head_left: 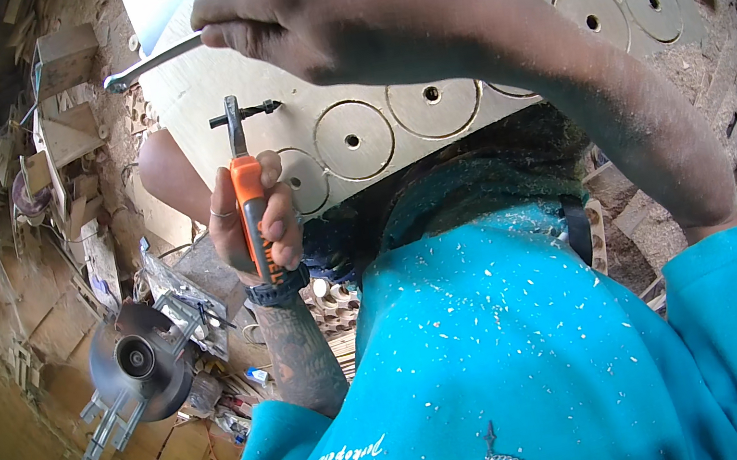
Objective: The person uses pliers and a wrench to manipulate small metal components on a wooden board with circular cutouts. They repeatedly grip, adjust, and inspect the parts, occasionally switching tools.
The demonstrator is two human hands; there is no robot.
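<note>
My left hand [278, 211] is closed around an orange-handled tool [245, 178] with black on its grip and a narrow metal head pointing up. Crosswise at that head is a dark drill bit [259, 110], tip to the right; I cannot tell how it is held there. Higher up, my right hand [274, 17] reaches across from the right, fingers wrapped round a metal wrench [155, 63] whose ring-shaped end sticks out left. Below both hands lies a pale wooden board [190, 94] with several round grooves, most with a hole at the centre.
On the left stands a machine with a round dark disc [139, 361] and metal brackets. Wood offcuts [74, 133] are piled behind it. More scraps and sawdust [732, 72] lie to the right. A knee [173, 170] shows beside the board's left edge.
</note>
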